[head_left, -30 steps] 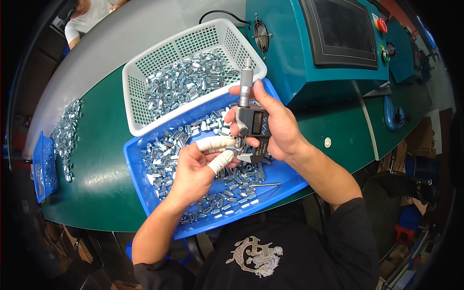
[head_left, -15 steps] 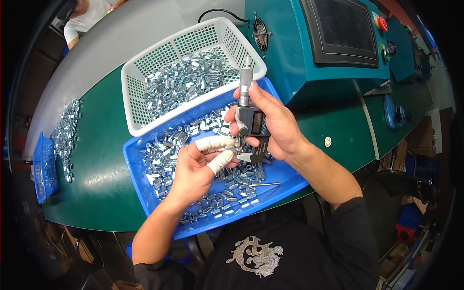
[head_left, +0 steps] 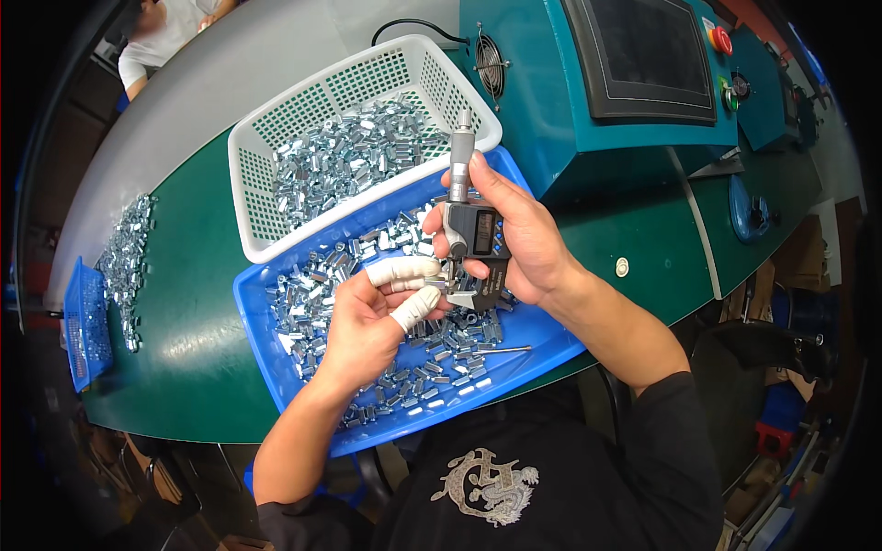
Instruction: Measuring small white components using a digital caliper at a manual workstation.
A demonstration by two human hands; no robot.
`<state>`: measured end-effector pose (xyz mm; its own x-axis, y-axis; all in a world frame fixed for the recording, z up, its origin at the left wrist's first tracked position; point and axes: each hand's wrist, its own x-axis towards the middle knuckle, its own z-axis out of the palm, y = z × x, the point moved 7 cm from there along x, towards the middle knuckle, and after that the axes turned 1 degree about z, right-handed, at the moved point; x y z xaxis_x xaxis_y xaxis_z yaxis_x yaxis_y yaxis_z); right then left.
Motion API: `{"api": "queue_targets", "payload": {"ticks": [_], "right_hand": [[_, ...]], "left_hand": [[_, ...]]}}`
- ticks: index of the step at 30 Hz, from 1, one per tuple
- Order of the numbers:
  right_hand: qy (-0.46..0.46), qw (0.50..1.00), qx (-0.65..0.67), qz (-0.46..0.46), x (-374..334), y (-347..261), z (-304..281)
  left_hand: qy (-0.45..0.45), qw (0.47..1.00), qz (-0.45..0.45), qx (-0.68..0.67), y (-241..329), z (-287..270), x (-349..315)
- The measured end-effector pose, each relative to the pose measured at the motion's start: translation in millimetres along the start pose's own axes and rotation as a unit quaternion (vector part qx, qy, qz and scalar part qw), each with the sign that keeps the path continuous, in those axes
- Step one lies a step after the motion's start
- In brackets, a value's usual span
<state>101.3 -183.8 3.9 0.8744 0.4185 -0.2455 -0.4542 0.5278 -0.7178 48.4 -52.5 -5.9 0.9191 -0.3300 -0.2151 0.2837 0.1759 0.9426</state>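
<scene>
My right hand [head_left: 531, 246] is closed around a digital micrometer [head_left: 480, 230], its thumb up by the grey thimble and the barrel pointing away from me. White finger cots cover fingertips of my left hand [head_left: 366, 332]. Pinched in those fingertips is a small shiny metal piece, probably a hex coupling nut [head_left: 440, 283], at the micrometer's jaws; fingers hide most of it. Both hands are above a blue tray [head_left: 544, 347] strewn with many loose hex coupling nuts [head_left: 308, 303]. A thin metal rod [head_left: 505, 350] lies in the tray's near right part.
A white perforated basket [head_left: 241, 188] of similar nuts stands behind the tray, overlapping its rim. Right of it is a teal machine [head_left: 533, 101] with a screen. Far left, more nuts [head_left: 127, 262] lie beside a blue basket [head_left: 84, 321]. Another person [head_left: 165, 41] sits across the table.
Both hands and the micrometer have shifted very slightly left in the picture. The grip on the micrometer and on the small nut looks the same.
</scene>
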Motion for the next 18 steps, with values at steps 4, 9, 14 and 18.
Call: {"api": "queue_targets", "payload": {"ticks": [4, 9, 14, 18], "right_hand": [[0.009, 0.999, -0.030, -0.010, 1.1, 1.2, -0.4], [0.010, 0.999, -0.044, 0.006, -3.3, 1.3, 1.5], [0.011, 0.999, -0.044, -0.004, -3.2, -0.5, -0.6], [0.014, 0.999, -0.047, -0.002, -3.0, -1.5, 0.9]], "left_hand": [[0.020, 0.999, 0.011, 0.026, -0.4, -3.8, -1.1], [0.030, 0.980, 0.051, 0.191, 0.8, -5.5, -1.4], [0.141, 0.964, 0.139, 0.177, 24.8, -35.8, 2.1], [0.282, 0.914, 0.260, 0.133, 58.0, -65.5, -5.1]]}}
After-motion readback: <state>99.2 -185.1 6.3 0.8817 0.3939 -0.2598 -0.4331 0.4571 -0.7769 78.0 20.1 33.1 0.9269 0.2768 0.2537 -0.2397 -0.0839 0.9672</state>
